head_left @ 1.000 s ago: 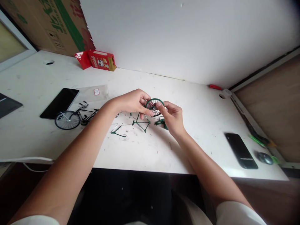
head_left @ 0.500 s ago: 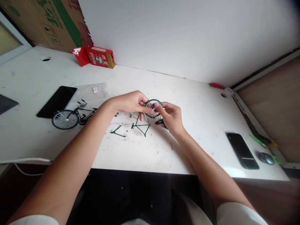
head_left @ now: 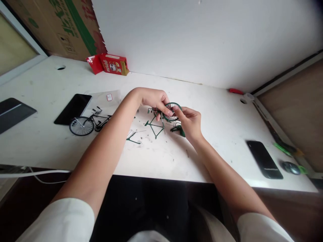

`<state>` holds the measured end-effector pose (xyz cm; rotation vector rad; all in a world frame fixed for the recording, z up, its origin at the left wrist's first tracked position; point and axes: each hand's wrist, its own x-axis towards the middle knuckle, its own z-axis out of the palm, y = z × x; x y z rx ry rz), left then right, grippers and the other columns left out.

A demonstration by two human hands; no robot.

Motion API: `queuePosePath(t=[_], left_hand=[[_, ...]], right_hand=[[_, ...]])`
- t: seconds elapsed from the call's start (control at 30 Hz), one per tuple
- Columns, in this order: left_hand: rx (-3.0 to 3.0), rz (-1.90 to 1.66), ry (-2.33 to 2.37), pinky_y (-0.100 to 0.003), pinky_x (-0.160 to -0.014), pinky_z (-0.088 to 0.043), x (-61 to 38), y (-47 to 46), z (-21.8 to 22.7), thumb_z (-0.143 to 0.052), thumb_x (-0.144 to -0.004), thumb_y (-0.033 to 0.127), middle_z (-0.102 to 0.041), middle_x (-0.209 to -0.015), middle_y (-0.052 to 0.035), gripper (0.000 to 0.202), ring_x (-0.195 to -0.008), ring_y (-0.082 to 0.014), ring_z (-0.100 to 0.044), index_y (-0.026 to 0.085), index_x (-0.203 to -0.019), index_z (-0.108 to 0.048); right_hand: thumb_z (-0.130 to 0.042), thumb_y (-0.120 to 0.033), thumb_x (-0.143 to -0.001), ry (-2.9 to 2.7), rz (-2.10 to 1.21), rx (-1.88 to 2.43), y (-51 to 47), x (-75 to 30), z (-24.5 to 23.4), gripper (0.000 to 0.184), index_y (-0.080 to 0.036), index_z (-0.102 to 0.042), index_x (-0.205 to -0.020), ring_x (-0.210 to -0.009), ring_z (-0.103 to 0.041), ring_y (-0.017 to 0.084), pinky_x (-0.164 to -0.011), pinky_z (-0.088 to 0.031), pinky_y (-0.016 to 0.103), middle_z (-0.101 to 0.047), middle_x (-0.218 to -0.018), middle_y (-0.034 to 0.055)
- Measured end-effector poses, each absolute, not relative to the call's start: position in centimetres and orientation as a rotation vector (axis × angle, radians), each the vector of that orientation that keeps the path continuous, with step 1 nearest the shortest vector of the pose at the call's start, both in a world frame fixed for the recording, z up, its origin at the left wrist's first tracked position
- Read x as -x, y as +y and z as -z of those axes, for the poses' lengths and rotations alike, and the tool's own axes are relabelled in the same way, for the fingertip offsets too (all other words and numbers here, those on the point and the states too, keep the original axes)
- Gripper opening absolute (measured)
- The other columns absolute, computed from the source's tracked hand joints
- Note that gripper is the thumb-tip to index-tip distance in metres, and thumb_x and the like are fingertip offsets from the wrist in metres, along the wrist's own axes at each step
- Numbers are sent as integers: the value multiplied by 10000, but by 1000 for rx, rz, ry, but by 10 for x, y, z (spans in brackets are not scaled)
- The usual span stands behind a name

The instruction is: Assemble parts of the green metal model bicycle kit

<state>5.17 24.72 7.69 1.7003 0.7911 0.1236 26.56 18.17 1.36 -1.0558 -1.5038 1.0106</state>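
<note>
A small green-rimmed model bicycle wheel (head_left: 174, 116) is held upright over the table between my two hands. My left hand (head_left: 155, 100) pinches its left side, thumb near the hub. From the right, my right hand (head_left: 191, 122) grips it with the thumb on the spokes and the fingers partly hidden behind. Below the left hand is a green model bicycle frame (head_left: 156, 126). Beside it lie a thin green forked piece (head_left: 133, 140), partly behind my left forearm, and a dark green part (head_left: 180, 129) near the right hand. Handlebar-like bits (head_left: 150, 110) show under the left fingers.
A black model bicycle (head_left: 82, 126) stands left, partly behind my forearm, near a black tablet-like slab (head_left: 73, 109) and a clear bag (head_left: 103, 100). A red box (head_left: 114, 64) stands at the back. A phone (head_left: 264, 159) and a mouse (head_left: 291, 167) lie right.
The view has shifted, so the table things appear further right. Both hands still hold the wheel. My left wrist is bent higher, and more of the handlebar-like bits shows beneath it.
</note>
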Motion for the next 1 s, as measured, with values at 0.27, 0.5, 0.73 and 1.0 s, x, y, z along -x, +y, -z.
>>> queuePosePath(t=[0.27, 0.5, 0.73, 1.0], left_hand=[[-1664, -230, 789, -272, -617, -466, -40, 224, -67, -900, -766, 400, -751, -706, -24, 212, -567, -163, -705, 206, -766, -816], [-1577, -273, 799, -273, -588, -493, -24, 201, -58, -916, -767, 424, -762, -741, -34, 252, -546, -152, -683, 194, -811, -822], [-1624, -322, 838, -261, -622, -489, -26, 198, -55, -893, -802, 411, -742, -709, -17, 256, -583, -154, -711, 178, -789, -790], [-1530, -419, 791, -258, -623, -531, -25, 200, -46, -863, -851, 384, -790, -914, -47, 223, -609, -139, -726, 170, -897, -815]], right_hand=[[-766, -579, -899, -1514, -1076, 1092, 175, -256, -18, 370, -226, -839, -815, -726, -695, 161, -689, -565, 310, -802, -790, 37], [-749, -550, -927, -1601, -1107, 1072, 162, -248, -16, 361, -215, -828, -817, -710, -644, 139, -636, -496, 298, -789, -806, 39], [-757, -528, -929, -1579, -1102, 1093, 164, -248, -13, 335, -219, -826, -821, -706, -624, 134, -626, -477, 300, -776, -806, 35], [-729, -600, -926, -1538, -1124, 1042, 170, -253, -12, 402, -249, -770, -1116, -881, -680, 181, -681, -559, 321, -741, -950, 45]])
